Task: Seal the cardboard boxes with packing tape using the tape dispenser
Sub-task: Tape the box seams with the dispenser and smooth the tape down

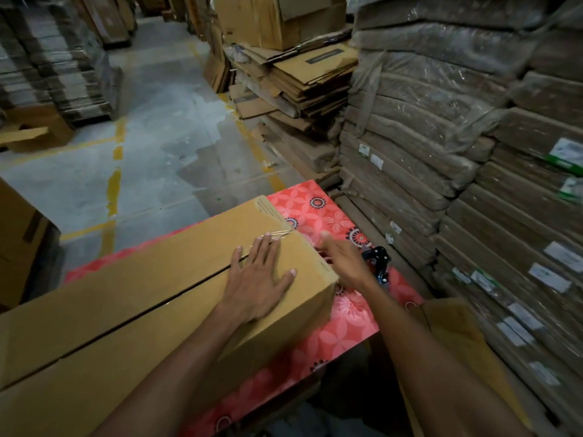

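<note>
I see the long brown cardboard box (pixel 151 310) lying across a table covered by a red floral cloth (pixel 347 326); its top flaps meet along a dark, open seam running lengthwise; a short strip of clear tape (pixel 279 234), wrinkled and glinting, crosses the far right end; the left hand (pixel 258 279) lies flat on the top near that end, fingers spread straight over the seam; the right hand (pixel 342 263), blurred, hovers just off the box's right end, fingers loosely extended, holding nothing; the black tape dispenser (pixel 378 263) sits on the cloth just beyond it; flattened cartons (pixel 303 89) and plastic-wrapped bundles (pixel 441 146) are stacked to the right.
</note>
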Demonstrator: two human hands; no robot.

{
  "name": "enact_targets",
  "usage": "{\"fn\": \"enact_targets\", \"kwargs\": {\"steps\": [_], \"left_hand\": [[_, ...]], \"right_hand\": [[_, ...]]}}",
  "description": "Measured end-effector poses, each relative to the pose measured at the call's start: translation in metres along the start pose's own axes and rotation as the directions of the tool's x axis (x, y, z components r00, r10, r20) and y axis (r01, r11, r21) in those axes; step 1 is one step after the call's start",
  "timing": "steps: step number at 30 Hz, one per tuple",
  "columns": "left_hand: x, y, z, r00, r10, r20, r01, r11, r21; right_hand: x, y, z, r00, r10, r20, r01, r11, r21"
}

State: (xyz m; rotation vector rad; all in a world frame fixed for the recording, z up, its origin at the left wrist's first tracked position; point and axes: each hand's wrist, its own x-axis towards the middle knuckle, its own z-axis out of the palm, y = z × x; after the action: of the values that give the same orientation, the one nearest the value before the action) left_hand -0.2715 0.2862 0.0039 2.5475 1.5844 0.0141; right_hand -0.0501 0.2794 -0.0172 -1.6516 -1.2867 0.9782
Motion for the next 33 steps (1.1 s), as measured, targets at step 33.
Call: {"fn": "enact_targets", "kwargs": {"steps": [33], "left_hand": [[0.086, 0.009, -0.071, 0.960, -0.111, 0.257, 0.218, -0.278, -0.935]], "right_hand": [[-0.010, -0.099, -0.055, 0.976, 0.103, 0.194, -0.185, 0.862, 0.472]]}}
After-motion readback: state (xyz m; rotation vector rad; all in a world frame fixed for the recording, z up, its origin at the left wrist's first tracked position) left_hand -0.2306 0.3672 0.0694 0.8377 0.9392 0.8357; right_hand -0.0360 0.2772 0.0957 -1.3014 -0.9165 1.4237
